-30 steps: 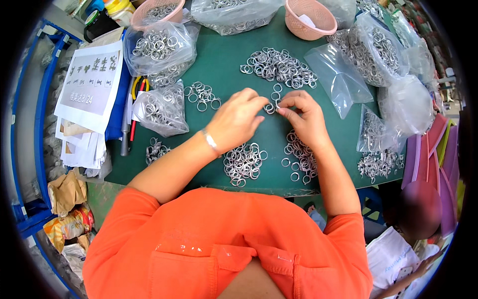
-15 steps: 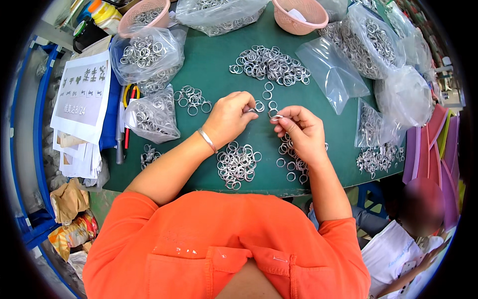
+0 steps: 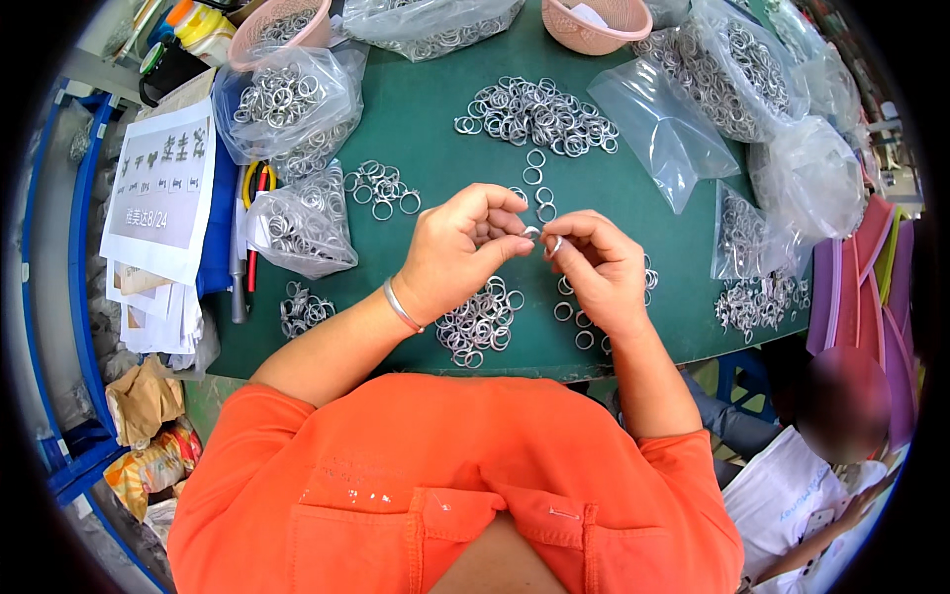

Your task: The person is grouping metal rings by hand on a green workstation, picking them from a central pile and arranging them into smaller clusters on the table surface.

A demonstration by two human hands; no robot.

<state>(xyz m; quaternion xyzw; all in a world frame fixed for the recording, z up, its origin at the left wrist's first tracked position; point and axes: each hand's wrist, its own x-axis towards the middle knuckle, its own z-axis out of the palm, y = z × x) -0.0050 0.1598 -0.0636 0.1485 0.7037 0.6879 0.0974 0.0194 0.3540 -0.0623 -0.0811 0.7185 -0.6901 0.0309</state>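
Note:
Over the middle of the table, my left hand [image 3: 463,243] pinches a small silver metal ring [image 3: 531,233] between thumb and fingertips. Close to its right, my right hand [image 3: 602,272] has another silver ring [image 3: 555,246] in its closed fingertips. The hands almost meet, but whether the two rings touch I cannot tell. A few loose rings [image 3: 533,175] lie in a line just beyond my fingers, below a large ring pile [image 3: 539,117]. Nearer my body is a ring pile [image 3: 477,327]; another ring pile [image 3: 585,340] is partly hidden beneath my right hand.
Clear bags of rings [image 3: 302,223] stand at the left, beside red- and yellow-handled tools [image 3: 259,188] and printed sheets [image 3: 163,198]. Pink baskets [image 3: 599,38] are at the back. Right: a flat plastic bag [image 3: 661,129], a full bag [image 3: 708,84], a seated person [image 3: 792,495].
My left hand has moved slightly right, bringing its ring close to my right hand. My right hand has shifted a little toward my body, away from the line of loose rings.

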